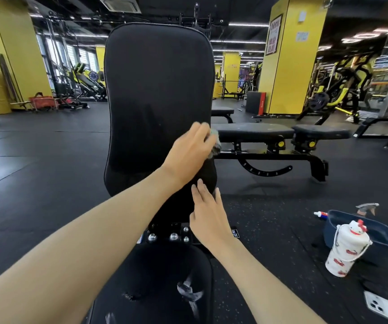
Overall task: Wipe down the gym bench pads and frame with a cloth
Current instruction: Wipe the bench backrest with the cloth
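Cloth (214,142): mostly hidden under my left hand; only a blurred grey-blue bit shows at the right edge of the back pad (158,90).
Left fingers: smeared by motion blur, so I cannot make out each one.
Frame (169,235): only a bolted bracket shows between the back pad and the seat pad (165,277); the rest is behind the pads and my arms.
Seat pad: cut off by the bottom edge, with pale streaks on it.
Phone (384,307): on the floor, cut off at the lower right corner.
Spray bottle (366,208): only its head shows behind the dark tub (375,232).
Left hand (188,153): reaches across the upright back pad, fingers bent over the cloth, holding it against the pad's right edge.
Right hand (209,220): fingers straight and close together, holding nothing, fingertips touching the back pad's lower right edge.
Water bottle (347,251): white, standing on the floor just in front of the tub.
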`<action>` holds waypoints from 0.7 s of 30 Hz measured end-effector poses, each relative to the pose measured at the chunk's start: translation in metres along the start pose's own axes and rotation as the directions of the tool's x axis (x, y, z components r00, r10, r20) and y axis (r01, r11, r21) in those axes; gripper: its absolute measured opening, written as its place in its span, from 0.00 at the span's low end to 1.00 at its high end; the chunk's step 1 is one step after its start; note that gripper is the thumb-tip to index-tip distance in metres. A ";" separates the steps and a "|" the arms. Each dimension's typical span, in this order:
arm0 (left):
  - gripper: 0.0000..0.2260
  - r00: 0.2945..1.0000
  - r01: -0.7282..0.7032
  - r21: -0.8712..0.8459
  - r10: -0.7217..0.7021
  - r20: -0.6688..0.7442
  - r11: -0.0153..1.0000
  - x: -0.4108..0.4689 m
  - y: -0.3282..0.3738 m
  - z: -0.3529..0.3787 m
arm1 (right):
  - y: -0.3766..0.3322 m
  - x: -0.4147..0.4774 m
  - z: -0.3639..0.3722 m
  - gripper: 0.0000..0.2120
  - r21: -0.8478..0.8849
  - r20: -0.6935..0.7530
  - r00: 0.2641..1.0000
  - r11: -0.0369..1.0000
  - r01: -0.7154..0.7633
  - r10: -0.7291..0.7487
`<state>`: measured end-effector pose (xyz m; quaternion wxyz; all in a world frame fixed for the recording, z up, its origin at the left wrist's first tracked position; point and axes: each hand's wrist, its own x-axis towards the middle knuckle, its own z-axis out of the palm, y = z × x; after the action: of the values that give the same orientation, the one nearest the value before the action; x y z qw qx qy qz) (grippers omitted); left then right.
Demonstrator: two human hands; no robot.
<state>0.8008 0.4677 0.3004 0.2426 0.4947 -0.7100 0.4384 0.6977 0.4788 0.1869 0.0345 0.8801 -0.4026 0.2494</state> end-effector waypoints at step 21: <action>0.19 0.993 0.110 -0.217 -0.096 0.074 0.970 -0.036 0.001 0.034 | -0.008 0.001 -0.006 0.20 0.584 0.062 0.918 0.732 -0.352 0.392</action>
<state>0.8173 0.4556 0.2551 0.2958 0.5146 -0.7350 0.3278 0.7011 0.4849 0.1936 -0.2745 0.7404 -0.4727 0.3912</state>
